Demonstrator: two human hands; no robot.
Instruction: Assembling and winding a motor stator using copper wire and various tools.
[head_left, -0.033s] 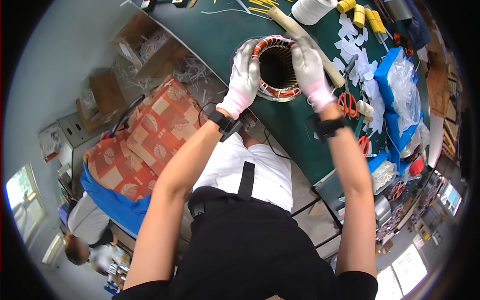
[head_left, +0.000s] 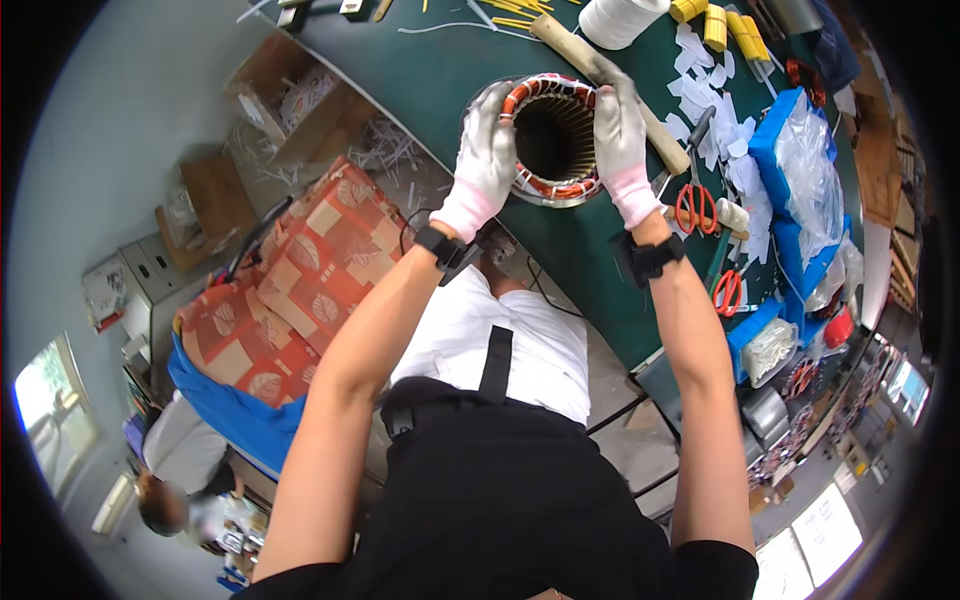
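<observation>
A motor stator [head_left: 562,190], a metal ring with orange-red windings laced in white cord, stands on the green table with its bore facing up. My left hand [head_left: 487,150], in a white glove with a pink cuff, holds its left side with the fingers along the rim. Against the right side rests my right hand [head_left: 622,135], gloved alike, its fingers pointing away from me and its fingertips darkened. The stator sits between both palms. A wooden stick [head_left: 660,140] lies just beyond my right hand.
Red-handled scissors [head_left: 695,210] and a second red-handled pair [head_left: 728,292] lie right of my right wrist. White paper pieces [head_left: 745,180], blue bins [head_left: 768,135], a white thread spool [head_left: 622,20] and yellow bundles [head_left: 716,30] share the table [head_left: 400,75]. A cushioned chair [head_left: 300,255] stands left.
My right hand has shifted slightly to the right along the stator's side and looks sharper now. The left hand stays on the stator. The whole view has shifted a little.
</observation>
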